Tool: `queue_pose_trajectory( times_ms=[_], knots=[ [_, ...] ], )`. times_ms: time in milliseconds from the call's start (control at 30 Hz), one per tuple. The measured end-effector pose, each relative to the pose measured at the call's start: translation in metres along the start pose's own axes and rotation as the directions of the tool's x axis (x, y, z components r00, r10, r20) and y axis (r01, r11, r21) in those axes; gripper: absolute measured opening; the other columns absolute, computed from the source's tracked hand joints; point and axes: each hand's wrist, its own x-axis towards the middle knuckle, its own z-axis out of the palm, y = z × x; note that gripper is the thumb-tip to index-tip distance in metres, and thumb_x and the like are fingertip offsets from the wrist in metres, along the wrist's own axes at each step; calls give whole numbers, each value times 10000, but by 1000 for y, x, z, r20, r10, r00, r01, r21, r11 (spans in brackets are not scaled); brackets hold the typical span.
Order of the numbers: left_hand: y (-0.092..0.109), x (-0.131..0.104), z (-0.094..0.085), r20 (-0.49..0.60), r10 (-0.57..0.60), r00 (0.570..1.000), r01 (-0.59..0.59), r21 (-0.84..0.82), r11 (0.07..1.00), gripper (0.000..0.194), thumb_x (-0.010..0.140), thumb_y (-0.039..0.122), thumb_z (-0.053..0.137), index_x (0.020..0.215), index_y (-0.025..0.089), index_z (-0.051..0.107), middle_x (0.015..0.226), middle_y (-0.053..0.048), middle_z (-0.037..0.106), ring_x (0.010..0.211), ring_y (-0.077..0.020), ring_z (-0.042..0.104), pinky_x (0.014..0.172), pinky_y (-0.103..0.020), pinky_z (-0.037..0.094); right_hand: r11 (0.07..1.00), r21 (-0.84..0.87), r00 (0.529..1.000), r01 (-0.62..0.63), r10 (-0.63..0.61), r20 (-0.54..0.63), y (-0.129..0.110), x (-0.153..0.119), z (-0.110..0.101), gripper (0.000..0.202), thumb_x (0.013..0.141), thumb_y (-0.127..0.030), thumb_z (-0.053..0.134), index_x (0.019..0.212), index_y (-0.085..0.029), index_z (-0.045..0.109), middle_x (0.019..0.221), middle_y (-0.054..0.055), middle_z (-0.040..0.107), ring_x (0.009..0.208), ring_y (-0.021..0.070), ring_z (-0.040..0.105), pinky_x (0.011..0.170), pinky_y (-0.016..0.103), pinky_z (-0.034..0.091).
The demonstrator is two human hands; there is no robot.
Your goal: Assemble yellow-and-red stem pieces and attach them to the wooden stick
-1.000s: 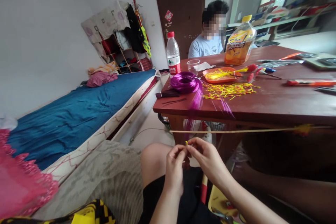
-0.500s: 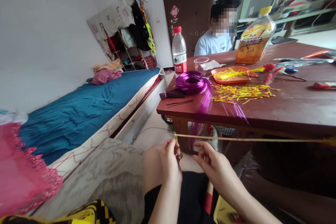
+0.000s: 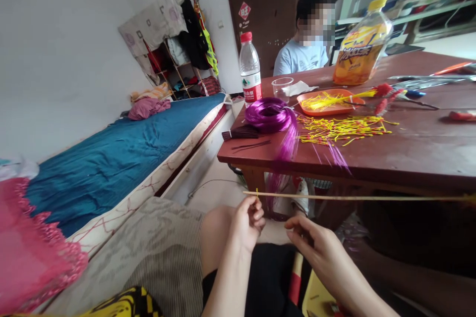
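Note:
My left hand (image 3: 248, 223) has its fingertips pinched together on a small yellow stem (image 3: 257, 191), most of which the fingers hide. The stem's visible end crosses a thin wooden stick (image 3: 320, 196), close to the stick's left tip. Stretching level to the right in front of the table, the stick has its far end in a blurred yellow patch in shadow. My right hand (image 3: 316, 242) hovers below the stick, fingers loosely curled, thumb and forefinger slightly apart, with nothing visible between them.
On the dark red table (image 3: 416, 153) lie yellow stems with red tips (image 3: 345, 129), a purple fibre coil (image 3: 269, 115), dark strips (image 3: 241, 132) and an orange tray (image 3: 327, 111). A water bottle (image 3: 250, 72) and tea bottle (image 3: 360, 49) stand behind. A person (image 3: 303, 54) sits across.
My left hand has moved right along the stick with the yellow stem, leaving the stick's tip showing. My right hand has shifted slightly right and down.

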Motion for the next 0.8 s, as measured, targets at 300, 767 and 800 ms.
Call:
queue_pose_trajectory(
  times_ms=[300, 767, 800],
  knots=[
    [-24, -7, 26, 204, -220, 954, 196, 130, 972, 161, 615, 188, 632, 580, 127, 486, 518, 48, 442, 346, 2, 264, 331, -127, 102, 997, 66, 996, -35, 41, -85, 11, -6, -25, 221, 819, -359, 428, 763, -188, 557, 604, 7, 554, 548, 156, 491, 506, 232, 382],
    [-57, 41, 52, 278, 64, 958, -90, 83, 992, 313, 510, 295, 752, 714, 173, 548, 616, 23, 575, 520, -69, 461, 452, -164, 296, 1000, -19, 804, -3, -9, -594, 26, -30, -101, 215, 778, -400, 501, 807, -212, 602, 796, 60, 615, 712, 204, 572, 627, 278, 472],
    [-56, 40, 52, 302, 34, 953, -64, 92, 994, 302, 518, 302, 746, 708, 174, 549, 571, 27, 556, 507, -74, 454, 451, -170, 298, 999, -37, 784, 16, -35, -620, 27, -26, -104, 229, 781, -398, 494, 855, -212, 606, 877, 74, 616, 800, 220, 575, 707, 304, 471]
  ],
)
